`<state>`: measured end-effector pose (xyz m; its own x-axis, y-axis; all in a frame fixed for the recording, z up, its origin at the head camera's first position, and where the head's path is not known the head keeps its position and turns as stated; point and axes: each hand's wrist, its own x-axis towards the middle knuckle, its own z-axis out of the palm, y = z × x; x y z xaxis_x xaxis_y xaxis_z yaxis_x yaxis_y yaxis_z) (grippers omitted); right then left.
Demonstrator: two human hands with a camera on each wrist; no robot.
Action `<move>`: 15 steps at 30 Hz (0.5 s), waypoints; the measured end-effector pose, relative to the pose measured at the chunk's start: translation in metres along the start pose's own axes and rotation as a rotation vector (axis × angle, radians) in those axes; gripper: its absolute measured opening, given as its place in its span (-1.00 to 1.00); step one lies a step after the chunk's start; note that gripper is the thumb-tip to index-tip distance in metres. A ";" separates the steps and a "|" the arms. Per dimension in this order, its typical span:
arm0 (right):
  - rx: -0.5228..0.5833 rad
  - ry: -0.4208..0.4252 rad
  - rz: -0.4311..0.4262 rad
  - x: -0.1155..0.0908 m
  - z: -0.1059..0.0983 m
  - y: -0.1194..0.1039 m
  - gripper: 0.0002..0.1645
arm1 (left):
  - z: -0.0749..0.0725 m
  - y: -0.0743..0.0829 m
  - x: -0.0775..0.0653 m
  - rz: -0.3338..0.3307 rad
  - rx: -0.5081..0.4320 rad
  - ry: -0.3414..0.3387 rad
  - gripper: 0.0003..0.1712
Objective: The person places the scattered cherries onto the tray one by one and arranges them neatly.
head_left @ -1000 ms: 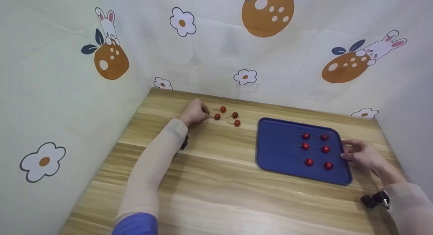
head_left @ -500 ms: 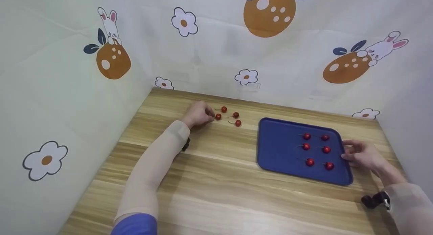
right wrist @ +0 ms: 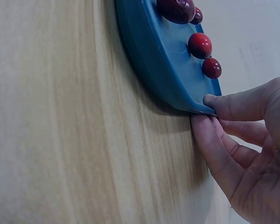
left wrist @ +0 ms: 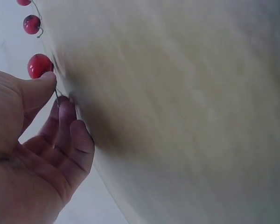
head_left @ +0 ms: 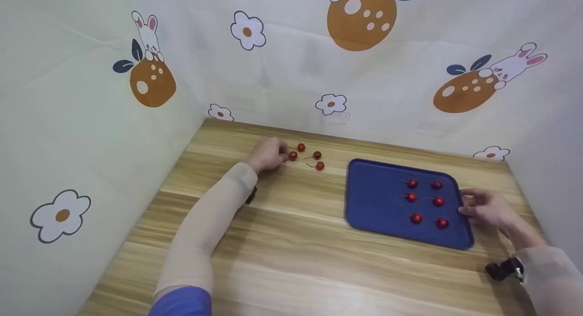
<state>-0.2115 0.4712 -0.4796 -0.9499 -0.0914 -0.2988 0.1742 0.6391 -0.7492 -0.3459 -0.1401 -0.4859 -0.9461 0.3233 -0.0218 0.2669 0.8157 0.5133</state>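
At the back of the wooden table, my left hand (head_left: 269, 153) pinches a red cherry (head_left: 293, 155) by its stem, thumb and fingertips close against the fruit. In the left wrist view this cherry (left wrist: 39, 66) sits just beyond the thumb tip, its thin stem running down between the fingers. Other cherries (head_left: 317, 155) lie right beside it on the table. My right hand (head_left: 489, 209) grips the right rim of a blue tray (head_left: 369, 193). In the right wrist view its thumb (right wrist: 238, 105) is over the rim and the fingers are below. Several cherries (head_left: 411, 197) stand in two columns on the tray.
The wooden table (head_left: 291, 252) meets a white patterned cloth wall (head_left: 282, 74) at the back and cloth on both sides. A black wrist camera (head_left: 503, 268) hangs under the right forearm, low over the table.
My left hand has shifted slightly right, its fingertips moving along the stem up to the cherry. My right hand and the tray have stayed in place.
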 end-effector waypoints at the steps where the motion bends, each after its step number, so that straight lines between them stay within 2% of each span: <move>1: 0.001 0.001 0.003 0.000 0.000 0.000 -0.11 | 0.000 -0.001 -0.001 0.006 -0.005 0.005 -0.85; 5: 0.003 0.001 -0.001 0.002 0.001 0.000 -0.12 | -0.002 -0.002 -0.004 0.014 -0.078 0.024 -0.89; 9: -0.003 0.003 -0.008 0.002 0.001 0.000 -0.13 | -0.003 0.000 -0.009 0.019 -0.208 0.066 -0.91; 15: -0.022 0.010 -0.021 0.001 0.001 0.001 -0.13 | 0.003 0.013 -0.013 0.028 -0.385 0.140 -0.88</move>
<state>-0.2116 0.4711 -0.4814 -0.9559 -0.0972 -0.2772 0.1486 0.6540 -0.7418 -0.3297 -0.1326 -0.4817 -0.9623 0.2530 0.0998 0.2298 0.5600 0.7959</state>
